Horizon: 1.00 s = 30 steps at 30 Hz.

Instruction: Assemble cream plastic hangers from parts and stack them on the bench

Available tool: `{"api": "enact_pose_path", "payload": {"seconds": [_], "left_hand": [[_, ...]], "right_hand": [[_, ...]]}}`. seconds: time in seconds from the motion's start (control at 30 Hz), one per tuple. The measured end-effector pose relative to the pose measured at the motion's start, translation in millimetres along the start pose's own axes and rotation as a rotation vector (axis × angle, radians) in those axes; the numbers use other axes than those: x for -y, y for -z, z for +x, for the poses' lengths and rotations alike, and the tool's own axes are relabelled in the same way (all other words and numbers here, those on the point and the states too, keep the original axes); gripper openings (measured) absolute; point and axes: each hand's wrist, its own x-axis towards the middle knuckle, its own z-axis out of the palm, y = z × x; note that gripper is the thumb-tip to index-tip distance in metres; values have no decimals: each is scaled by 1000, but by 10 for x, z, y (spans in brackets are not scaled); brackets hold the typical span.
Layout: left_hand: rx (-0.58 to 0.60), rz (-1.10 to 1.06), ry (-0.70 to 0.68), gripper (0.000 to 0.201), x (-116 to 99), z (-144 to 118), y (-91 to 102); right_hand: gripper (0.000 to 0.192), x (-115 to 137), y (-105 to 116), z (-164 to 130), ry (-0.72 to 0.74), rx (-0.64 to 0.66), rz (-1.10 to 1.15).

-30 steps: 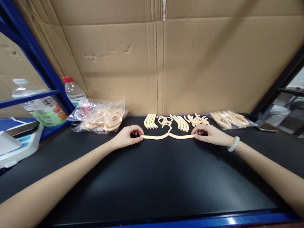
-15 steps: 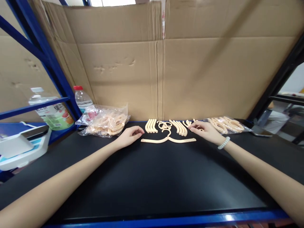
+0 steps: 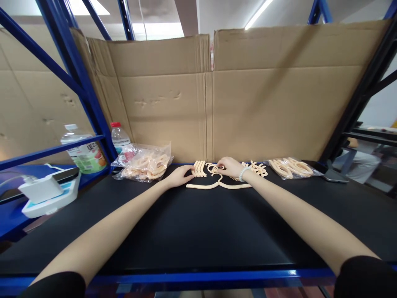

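A cream plastic hanger (image 3: pixel 217 185) lies flat on the black table top (image 3: pixel 198 223), its hook pointing away from me. My left hand (image 3: pixel 179 176) rests just left of it, fingertips touching a row of curved cream pieces (image 3: pixel 199 168). My right hand (image 3: pixel 231 167) reaches over the pile of small hook pieces (image 3: pixel 213 167) behind the hanger, fingers curled on one of them. A pale bead bracelet (image 3: pixel 243 173) sits on my right wrist.
Plastic bags of cream parts lie at the back left (image 3: pixel 145 162) and back right (image 3: pixel 291 167). More loose cream pieces (image 3: pixel 259 168) sit right of my right hand. Two bottles (image 3: pixel 120 138) and a white device (image 3: pixel 46 191) stand left. Cardboard sheets (image 3: pixel 211 95) wall the back.
Both hands let go of the hanger's ends. My right hand moved left to the hook pieces, my left hand shifted to the curved pieces. The camera tilted up.
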Motion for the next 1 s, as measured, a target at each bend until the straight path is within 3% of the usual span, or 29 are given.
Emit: {"api": "enact_pose_path", "payload": {"seconds": [0.23,0.5,0.63,0.77,0.9,1.0], "left_hand": [[-54,16,-13,30,42,-60,-75],[-40,10,-84,13,-44,-61,-41],[-13,25,-104,16,-62,-80,-14],[16,21,-123,19,-52,-89,-7],[21,5,-128,19,-56,-86,10],[-5,-22,-118,18,-81,-84,55]], "right_hand": [[21,48,-189,109,1,56,-45],[18,-14,-181,113,-33,18,54],[16,-34,-69,74,-64,-116,136],[11,-82,81,6,-153,-353,265],[18,-136,218,-103,-241,-556,439],[26,-100,304,-251,-289,-604,607]]}}
